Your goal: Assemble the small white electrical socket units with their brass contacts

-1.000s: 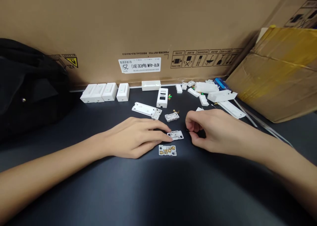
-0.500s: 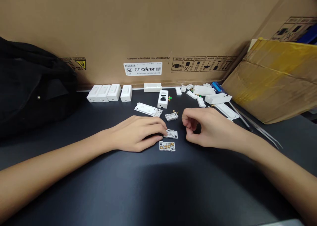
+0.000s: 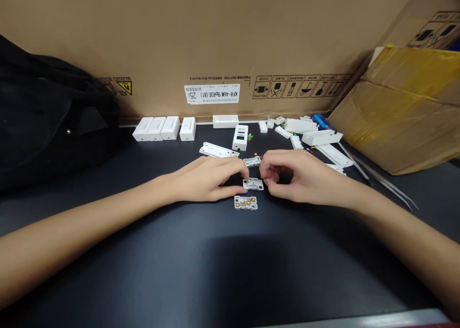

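My left hand [image 3: 210, 179] rests on the dark table [image 3: 215, 270], its fingertips pinching the left edge of a small white switch base [image 3: 253, 184]. Just right of that base is my right hand [image 3: 291, 177]; its fingers are curled in a pinch at the part's right edge, and whatever they grip is too small to make out. A second white base with brass contacts [image 3: 246, 202] lies just in front of both hands. Another small white part [image 3: 252, 162] sits behind them.
A row of white switch modules [image 3: 163, 128] stands at the back left, with a long white plate [image 3: 219, 151] and an upright housing [image 3: 240, 137] nearby. Loose white parts [image 3: 312, 136] and tweezers [image 3: 381, 182] lie right. Cardboard boxes [image 3: 406, 112] wall the back; a black bag [image 3: 46, 122] sits left.
My right hand has moved left until its pinched fingers meet the small base held by my left hand. The camera view shifted slightly.
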The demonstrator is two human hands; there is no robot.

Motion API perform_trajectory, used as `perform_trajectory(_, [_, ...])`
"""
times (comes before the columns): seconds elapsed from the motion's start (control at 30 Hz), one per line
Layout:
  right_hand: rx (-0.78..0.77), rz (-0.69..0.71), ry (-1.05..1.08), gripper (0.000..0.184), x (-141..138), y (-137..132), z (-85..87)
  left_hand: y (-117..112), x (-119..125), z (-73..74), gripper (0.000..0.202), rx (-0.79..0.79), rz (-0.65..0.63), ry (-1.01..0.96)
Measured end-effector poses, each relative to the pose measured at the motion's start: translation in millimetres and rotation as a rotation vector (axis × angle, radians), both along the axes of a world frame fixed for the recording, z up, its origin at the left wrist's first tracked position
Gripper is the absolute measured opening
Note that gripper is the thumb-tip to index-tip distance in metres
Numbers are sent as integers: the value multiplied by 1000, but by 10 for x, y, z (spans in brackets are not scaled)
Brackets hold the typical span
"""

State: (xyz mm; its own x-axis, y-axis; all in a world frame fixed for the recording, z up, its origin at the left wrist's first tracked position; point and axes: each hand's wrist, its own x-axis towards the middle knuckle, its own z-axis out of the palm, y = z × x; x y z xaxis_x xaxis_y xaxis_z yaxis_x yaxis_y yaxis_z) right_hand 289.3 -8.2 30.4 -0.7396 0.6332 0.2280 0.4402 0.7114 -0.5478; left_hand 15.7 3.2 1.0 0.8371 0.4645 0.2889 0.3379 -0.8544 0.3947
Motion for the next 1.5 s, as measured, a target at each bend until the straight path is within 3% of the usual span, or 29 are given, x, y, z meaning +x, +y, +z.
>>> perform_trajectory(0.27, [-51,-21,-8,8,80,29,116,160,296,-75,15,43,-56,-98])
perform_trajectory(0.47, [-46,-13,-197,10,114,99,246,162,316,-110,8,125,-117,-145])
perform_trajectory(0.7, [11,28,-341,12,221,268,351,158,320,-96,7,109,-121,-120])
perform_trajectory(0.83, [-6,45,-341,14,284,266,307,146,311,-98,4,139,-116,-157])
perform_trajectory(1.1, [20,-51,-277,16,377,174,204,140,289,-119,10,240,-81,-188])
perform_trajectory(1.5, [177,-26,-309,23,362,114,70,94,302,-114,19,316,25,-138])
